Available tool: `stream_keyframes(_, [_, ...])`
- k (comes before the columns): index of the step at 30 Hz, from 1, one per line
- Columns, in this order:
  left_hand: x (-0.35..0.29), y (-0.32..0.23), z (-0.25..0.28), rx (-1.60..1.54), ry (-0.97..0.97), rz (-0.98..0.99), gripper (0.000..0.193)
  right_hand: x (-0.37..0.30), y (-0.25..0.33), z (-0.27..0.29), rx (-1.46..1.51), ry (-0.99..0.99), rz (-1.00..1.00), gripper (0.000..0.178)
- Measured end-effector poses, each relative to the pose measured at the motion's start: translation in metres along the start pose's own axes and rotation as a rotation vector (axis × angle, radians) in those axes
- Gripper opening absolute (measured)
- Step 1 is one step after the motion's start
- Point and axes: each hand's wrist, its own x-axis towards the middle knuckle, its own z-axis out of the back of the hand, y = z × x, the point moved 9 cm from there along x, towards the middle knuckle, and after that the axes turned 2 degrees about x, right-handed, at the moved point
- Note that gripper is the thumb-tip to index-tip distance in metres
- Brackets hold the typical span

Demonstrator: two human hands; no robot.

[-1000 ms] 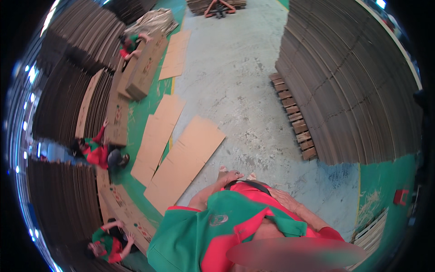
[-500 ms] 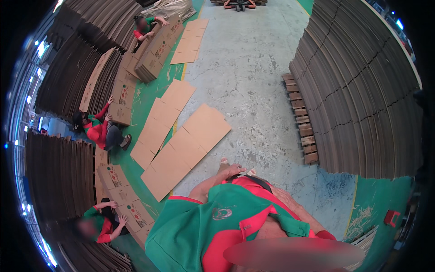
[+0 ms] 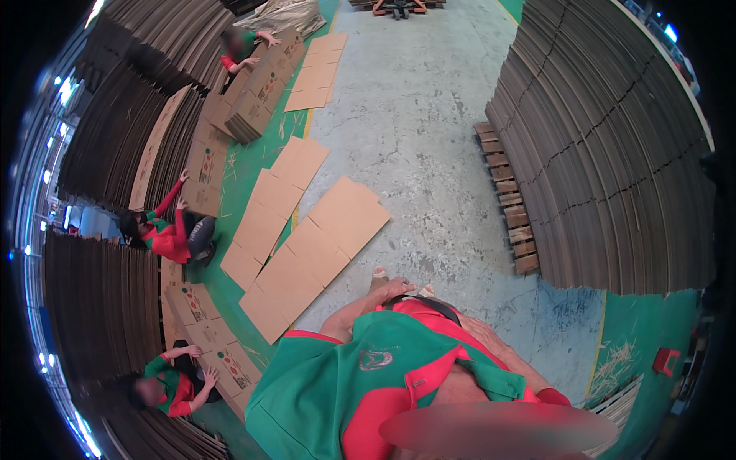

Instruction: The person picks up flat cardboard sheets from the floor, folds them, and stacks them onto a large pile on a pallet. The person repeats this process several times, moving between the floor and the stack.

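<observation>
My left hand rests in front of my waist, close to a black belt-like strap. Its fingers look loosely stretched out, and I see nothing held in them. My right hand lies along the right side of my waist, against the red and green clothing, with its fingers hidden. Ahead and to the left, a large flat cardboard sheet with slots and creases lies on the floor, apart from both hands. Beside it is a second flat sheet, and farther off another flat sheet.
Three co-workers squat or lean along the left, hands on flattened printed cartons. Tall cardboard stacks stand behind them. On the right, a tall cardboard stack rises beside a wooden pallet edge. A red-orange pallet jack stands far ahead.
The middle co-worker on the left has reached an arm farther up along the carton. My view has shifted slightly; my hands keep their places at my waist.
</observation>
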Motion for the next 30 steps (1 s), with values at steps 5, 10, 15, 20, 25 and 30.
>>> stream_keyframes(5, [-0.002, -0.003, 0.001, 0.006, 0.011, -0.015, 0.084, 0.001, 0.0, -0.002, 0.025, -0.001, -0.009, 0.069])
stream_keyframes(10, [-0.006, -0.007, 0.003, 0.025, 0.016, -0.001, 0.084, 0.003, -0.005, -0.005, 0.043, 0.044, -0.076, 0.07])
stream_keyframes(15, [-0.003, -0.004, 0.003, 0.049, -0.004, -0.028, 0.084, -0.001, -0.005, -0.005, 0.005, 0.015, 0.004, 0.069])
stream_keyframes(20, [0.001, 0.001, 0.0, -0.022, -0.011, -0.011, 0.083, -0.005, -0.015, -0.01, 0.004, 0.035, -0.028, 0.07])
stream_keyframes(25, [-0.01, -0.011, 0.004, -0.02, -0.021, 0.013, 0.085, -0.005, -0.013, -0.007, 0.006, 0.042, -0.027, 0.071])
stream_keyframes(30, [-0.023, -0.022, 0.012, 0.087, -0.034, 0.046, 0.085, -0.004, -0.013, -0.005, 0.008, 0.039, -0.026, 0.072])
